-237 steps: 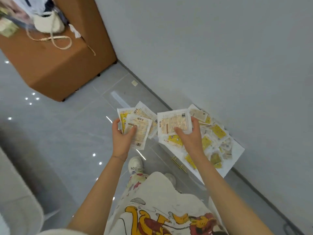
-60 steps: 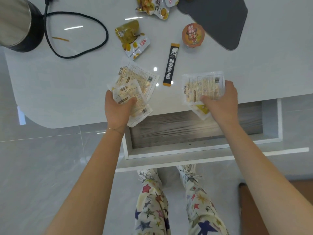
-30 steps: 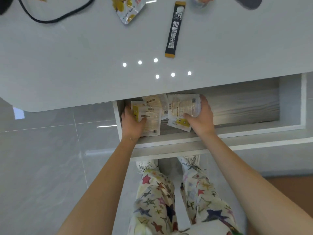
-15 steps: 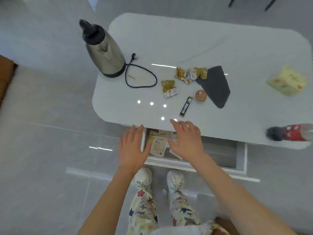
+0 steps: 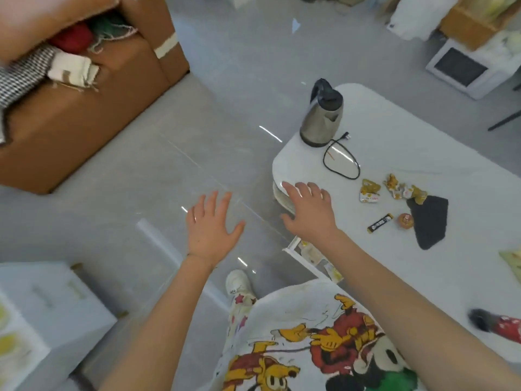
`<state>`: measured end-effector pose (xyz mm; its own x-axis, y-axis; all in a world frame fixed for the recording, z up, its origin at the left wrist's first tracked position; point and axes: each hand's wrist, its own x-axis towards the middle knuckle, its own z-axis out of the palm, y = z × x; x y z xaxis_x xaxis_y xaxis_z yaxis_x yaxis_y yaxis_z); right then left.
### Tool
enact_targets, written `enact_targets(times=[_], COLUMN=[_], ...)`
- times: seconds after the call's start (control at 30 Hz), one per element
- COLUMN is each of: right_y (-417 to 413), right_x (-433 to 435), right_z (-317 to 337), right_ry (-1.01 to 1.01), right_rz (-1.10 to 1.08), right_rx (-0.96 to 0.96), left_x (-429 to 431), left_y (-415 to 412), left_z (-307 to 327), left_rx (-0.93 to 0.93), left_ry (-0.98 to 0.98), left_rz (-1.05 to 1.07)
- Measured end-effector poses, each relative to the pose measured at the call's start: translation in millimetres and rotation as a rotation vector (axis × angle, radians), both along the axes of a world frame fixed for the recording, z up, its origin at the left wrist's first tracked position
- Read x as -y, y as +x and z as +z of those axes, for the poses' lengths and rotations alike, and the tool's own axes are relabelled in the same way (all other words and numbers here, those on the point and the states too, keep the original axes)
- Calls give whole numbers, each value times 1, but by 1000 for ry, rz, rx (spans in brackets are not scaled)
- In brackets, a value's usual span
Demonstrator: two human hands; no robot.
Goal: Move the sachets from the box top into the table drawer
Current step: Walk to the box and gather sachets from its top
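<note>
My left hand (image 5: 210, 228) hangs over the grey floor, fingers spread, holding nothing. My right hand (image 5: 308, 211) is also empty and spread, above the near-left corner of the white table (image 5: 400, 153). Just below my right wrist the open drawer (image 5: 293, 249) shows its white corner, with several pale and yellow sachets (image 5: 313, 253) lying inside; my forearm hides most of it. At the bottom left stands the white box (image 5: 56, 300), with blurred yellow sachets on the box top (image 5: 7, 342).
On the table stand a steel kettle (image 5: 321, 117) with a black cord (image 5: 341, 162), snack packets (image 5: 369, 190), a black stick pack (image 5: 380, 222), a dark cloth (image 5: 430, 221) and a red bottle (image 5: 501, 325). A brown cabinet (image 5: 79, 108) holding clothes is at the upper left.
Both hands let go of the sachets in the drawer and lifted out empty. My view has swung left from the table toward the floor and the white box.
</note>
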<state>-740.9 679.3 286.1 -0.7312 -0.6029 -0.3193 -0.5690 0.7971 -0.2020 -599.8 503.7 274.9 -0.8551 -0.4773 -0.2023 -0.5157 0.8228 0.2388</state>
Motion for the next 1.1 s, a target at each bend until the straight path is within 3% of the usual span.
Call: enact_targets(times=[0.6, 1.1], right_y=[101, 172], right_x=[350, 636], right_z=[48, 61], right_ry=[-98, -127], right_rz=[582, 1110], right_rx=[-83, 42], left_x=[243, 386], left_y=[171, 269], left_z=[45, 54], left_rx=[-92, -163], left_ry=[13, -27], left_rz=[654, 1364])
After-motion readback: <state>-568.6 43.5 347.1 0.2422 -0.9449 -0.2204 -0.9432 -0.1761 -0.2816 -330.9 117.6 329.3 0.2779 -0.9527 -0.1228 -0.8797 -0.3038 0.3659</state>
